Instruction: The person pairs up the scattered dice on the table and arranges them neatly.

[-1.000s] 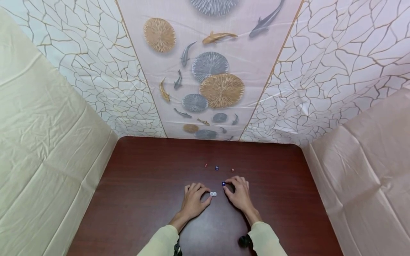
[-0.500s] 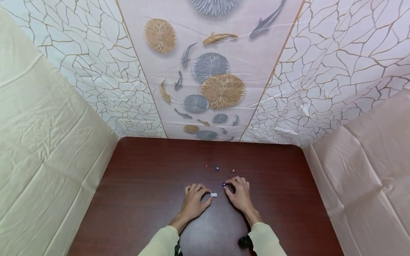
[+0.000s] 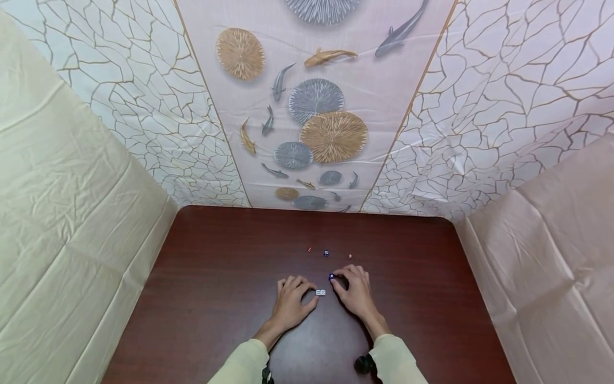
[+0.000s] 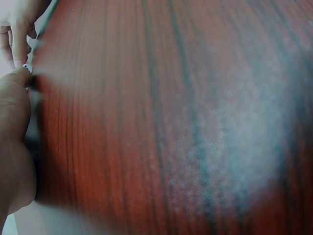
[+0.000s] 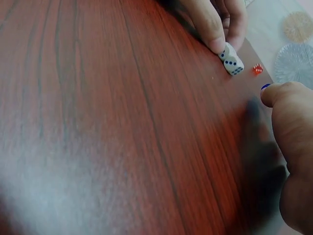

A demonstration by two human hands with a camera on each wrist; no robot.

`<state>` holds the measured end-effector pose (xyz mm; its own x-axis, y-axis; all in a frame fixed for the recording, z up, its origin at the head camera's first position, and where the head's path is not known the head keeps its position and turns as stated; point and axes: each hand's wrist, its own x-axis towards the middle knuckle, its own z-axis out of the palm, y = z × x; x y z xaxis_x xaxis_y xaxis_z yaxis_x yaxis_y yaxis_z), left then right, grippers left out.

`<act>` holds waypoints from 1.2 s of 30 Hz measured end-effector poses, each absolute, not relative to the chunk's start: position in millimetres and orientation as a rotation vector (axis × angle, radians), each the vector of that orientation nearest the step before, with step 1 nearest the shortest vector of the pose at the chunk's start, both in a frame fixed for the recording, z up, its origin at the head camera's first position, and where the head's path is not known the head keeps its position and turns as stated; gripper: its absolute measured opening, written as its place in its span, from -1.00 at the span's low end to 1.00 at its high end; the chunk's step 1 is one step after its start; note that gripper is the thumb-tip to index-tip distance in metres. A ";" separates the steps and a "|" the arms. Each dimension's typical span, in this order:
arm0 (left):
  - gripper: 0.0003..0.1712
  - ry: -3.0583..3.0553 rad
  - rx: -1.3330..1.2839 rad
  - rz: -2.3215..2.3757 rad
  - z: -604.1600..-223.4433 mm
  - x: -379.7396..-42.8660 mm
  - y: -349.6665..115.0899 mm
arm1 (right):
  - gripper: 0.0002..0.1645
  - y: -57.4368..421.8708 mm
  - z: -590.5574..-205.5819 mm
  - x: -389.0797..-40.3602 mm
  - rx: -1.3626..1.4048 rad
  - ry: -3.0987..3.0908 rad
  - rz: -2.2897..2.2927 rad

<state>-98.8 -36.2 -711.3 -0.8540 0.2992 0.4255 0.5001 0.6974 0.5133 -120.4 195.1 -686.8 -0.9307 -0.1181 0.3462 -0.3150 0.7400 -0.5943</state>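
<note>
Two white dice point(image 3: 320, 293) sit side by side on the table, pinched at their left end between the thumb and fingers of my left hand point(image 3: 289, 302). The right wrist view shows dark blue pips on these white dice point(image 5: 231, 59). My right hand point(image 3: 356, 290) pinches a blue die point(image 3: 331, 277) between thumb and forefinger, a little beyond and to the right of the white pair. Most of that blue die point(image 5: 265, 87) is hidden behind the thumb in the right wrist view. In the left wrist view, my left hand point(image 4: 14, 127) covers much of the dice.
Farther back on the dark red wooden table point(image 3: 216, 256) lie a small red die point(image 3: 309, 249), another blue die point(image 3: 326, 253) and a second small red die point(image 3: 350, 256). Patterned cloth point(image 3: 331, 136) hangs behind the table, with plain cream cloth point(image 3: 72, 240) at the sides.
My right hand has shifted slightly left with the blue die, closer to the white dice. My left hand and the white dice stay in place.
</note>
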 end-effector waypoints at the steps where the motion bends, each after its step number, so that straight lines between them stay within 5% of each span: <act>1: -0.78 -2.597 -0.630 -0.913 -711.5 -99.0 -36.0 | -0.78 194.0 -686.0 -120.8 0.348 -2.657 0.987; 36: -0.80 -2.693 -0.614 -0.968 -707.3 -99.4 -37.2 | -0.79 182.3 -691.7 -127.1 0.456 -2.737 0.989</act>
<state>-99.4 -37.2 -707.3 -0.8900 0.3114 0.3330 0.4521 0.6968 0.5568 -127.1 182.3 -691.7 -0.9333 -0.2196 0.2841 -0.3504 0.7292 -0.5877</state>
